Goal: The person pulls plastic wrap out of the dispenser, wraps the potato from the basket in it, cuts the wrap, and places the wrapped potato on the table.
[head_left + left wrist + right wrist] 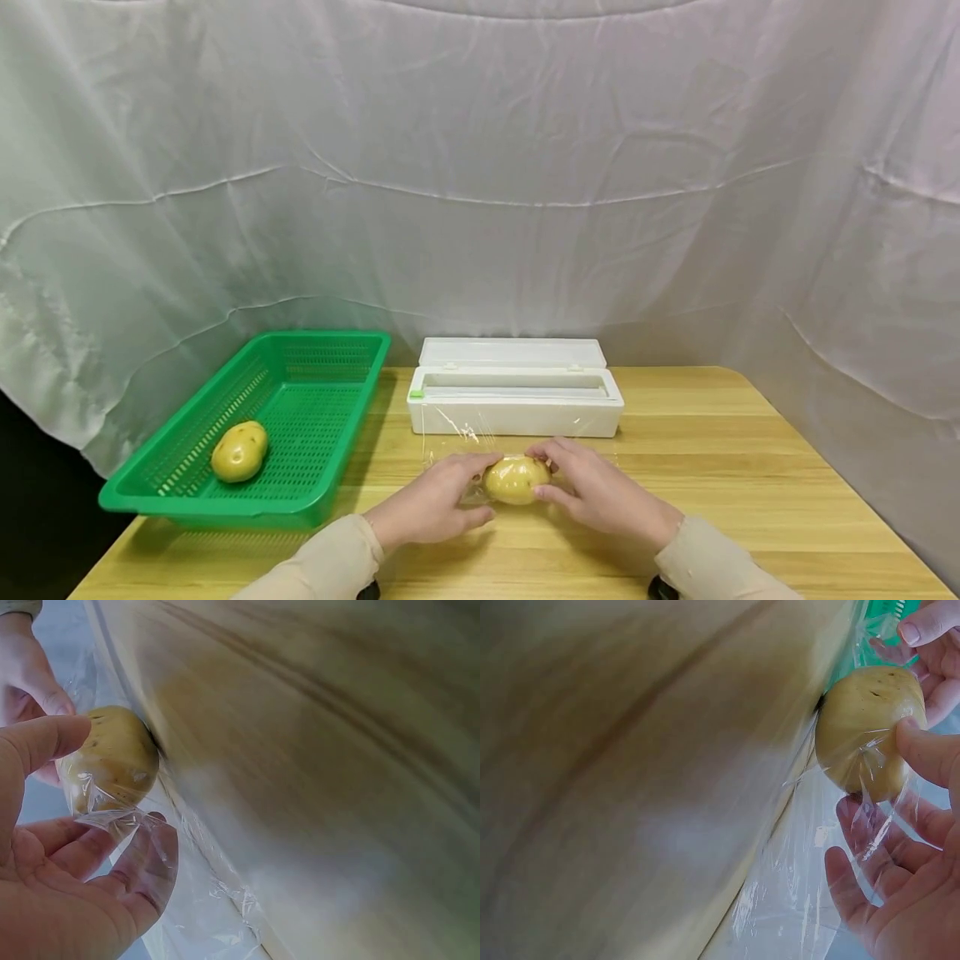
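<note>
In the head view a yellow potato (517,480) sits near the table's front, with clear plastic wrap (463,427) about it. My right hand (596,492) grips the potato's right side, thumb on its near face and fingers at the far side under the film. At the left side is my left hand (438,500): its fingertips meet the film by the potato and its thumb stands apart. In the left wrist view, film (124,817) lies over the left fingers. The right wrist view shows film (866,817) drawn over the right fingers.
Behind the hands stands a white wrap dispenser box (517,419), lid raised, with a green slider (417,394) at its left end. To the left is a green basket (330,467) holding another potato (240,452). Grey cloth (480,167) hangs behind the wooden table (750,483).
</note>
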{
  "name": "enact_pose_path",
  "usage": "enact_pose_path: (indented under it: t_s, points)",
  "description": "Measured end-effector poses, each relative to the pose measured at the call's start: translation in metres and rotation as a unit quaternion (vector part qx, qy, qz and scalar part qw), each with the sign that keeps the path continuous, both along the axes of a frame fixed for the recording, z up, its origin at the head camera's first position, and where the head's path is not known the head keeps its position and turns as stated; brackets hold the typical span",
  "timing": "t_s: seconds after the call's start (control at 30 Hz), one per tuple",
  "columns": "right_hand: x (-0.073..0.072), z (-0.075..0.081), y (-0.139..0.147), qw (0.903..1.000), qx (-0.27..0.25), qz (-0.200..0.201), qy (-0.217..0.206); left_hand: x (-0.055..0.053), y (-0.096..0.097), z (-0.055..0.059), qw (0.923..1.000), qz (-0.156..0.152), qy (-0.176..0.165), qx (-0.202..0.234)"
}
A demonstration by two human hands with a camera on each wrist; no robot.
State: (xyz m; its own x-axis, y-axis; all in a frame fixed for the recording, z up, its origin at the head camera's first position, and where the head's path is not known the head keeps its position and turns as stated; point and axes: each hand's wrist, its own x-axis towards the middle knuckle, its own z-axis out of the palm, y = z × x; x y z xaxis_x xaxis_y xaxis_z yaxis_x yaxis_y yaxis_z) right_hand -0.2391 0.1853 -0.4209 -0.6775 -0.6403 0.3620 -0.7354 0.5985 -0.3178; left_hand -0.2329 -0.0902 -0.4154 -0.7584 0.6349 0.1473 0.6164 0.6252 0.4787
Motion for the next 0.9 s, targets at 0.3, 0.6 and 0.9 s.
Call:
enact_pose_path:
  t_s: [0.3, 0.6, 0.9]
  points:
    - [-0.009, 0.004, 0.003, 0.9977, 0.016, -0.016, -0.064, -0.014, 0.002, -0.003, 0.9969, 0.012, -0.054, 0.056]
    - [-0.022, 0.008, 0.002, 0.9936, 0.01, -0.002, -0.112, -0.027, 0.002, -0.004, 0.9976, 0.016, -0.029, 0.061]
    - [-0.026, 0.009, 0.001, 0.9959, 0.034, -0.036, -0.076, -0.035, 0.004, -0.003, 0.9957, 0.057, -0.045, 0.058]
